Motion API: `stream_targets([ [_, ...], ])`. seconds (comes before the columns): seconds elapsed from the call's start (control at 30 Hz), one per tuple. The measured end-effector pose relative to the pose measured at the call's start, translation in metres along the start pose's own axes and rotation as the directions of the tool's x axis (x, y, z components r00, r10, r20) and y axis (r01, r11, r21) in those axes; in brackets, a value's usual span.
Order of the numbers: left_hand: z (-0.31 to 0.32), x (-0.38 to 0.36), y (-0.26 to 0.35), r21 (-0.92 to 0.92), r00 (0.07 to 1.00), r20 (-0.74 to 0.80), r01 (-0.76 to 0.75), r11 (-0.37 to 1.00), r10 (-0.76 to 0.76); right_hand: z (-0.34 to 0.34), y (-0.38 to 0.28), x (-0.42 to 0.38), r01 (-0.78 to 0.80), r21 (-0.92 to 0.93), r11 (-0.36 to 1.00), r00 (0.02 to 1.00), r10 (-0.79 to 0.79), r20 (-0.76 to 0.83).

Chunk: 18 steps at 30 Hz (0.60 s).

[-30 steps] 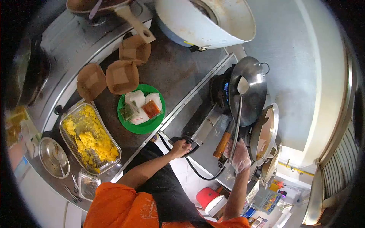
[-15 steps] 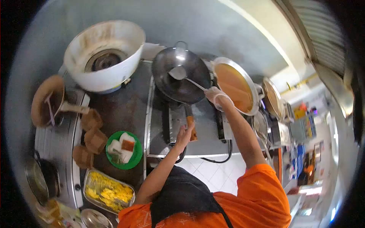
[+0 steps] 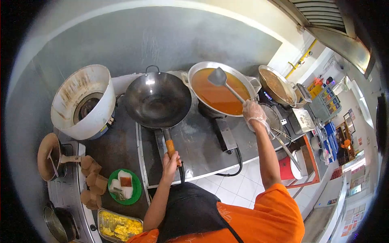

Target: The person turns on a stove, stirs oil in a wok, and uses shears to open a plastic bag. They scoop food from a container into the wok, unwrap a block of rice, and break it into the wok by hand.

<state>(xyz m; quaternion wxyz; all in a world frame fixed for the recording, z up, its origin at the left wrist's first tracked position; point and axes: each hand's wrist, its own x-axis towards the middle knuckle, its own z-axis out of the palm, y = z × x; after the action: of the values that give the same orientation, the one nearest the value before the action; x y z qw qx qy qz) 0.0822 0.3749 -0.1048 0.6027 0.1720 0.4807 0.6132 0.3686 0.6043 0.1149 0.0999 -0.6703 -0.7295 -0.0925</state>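
Fingers of your left hand (image 3: 170,161) are wrapped around the orange handle (image 3: 170,146) of the black wok (image 3: 158,99), which sits on the burner at the back of the steel counter (image 3: 198,141), near its middle. Your right hand (image 3: 254,114), inside a thin clear glove, is clenched on the long handle of the ladle (image 3: 219,77); its bowl hangs above the orange sauce in the wide metal pan (image 3: 219,90), just right of the wok. At the left back corner stands a big white pot (image 3: 83,101). Near the left front edge you see a green plate (image 3: 125,186) with wrapped food, brown paper boxes (image 3: 91,182) beside it, and a tray of yellow food (image 3: 118,226)
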Motion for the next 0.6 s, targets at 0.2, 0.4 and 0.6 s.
stream_targets([
  [0.2, 0.005, -0.010, 0.003, 0.010, 0.999, -0.053, -0.004, 1.000, 0.005, 0.045, 0.037, -0.006, -0.077, 0.057, 0.995, 0.990, 0.069, 0.126],
  [0.4, 0.009, -0.016, 0.004, 0.002, 0.991, -0.129, 0.022, 1.000, -0.021, 0.067, 0.051, 0.001, -0.079, 0.081, 0.994, 0.977, 0.061, 0.205],
  [0.6, 0.012, -0.027, 0.005, -0.005, 0.992, -0.123, 0.031, 1.000, -0.031, 0.078, 0.062, 0.008, -0.075, 0.189, 0.979, 0.961, 0.020, 0.275],
])
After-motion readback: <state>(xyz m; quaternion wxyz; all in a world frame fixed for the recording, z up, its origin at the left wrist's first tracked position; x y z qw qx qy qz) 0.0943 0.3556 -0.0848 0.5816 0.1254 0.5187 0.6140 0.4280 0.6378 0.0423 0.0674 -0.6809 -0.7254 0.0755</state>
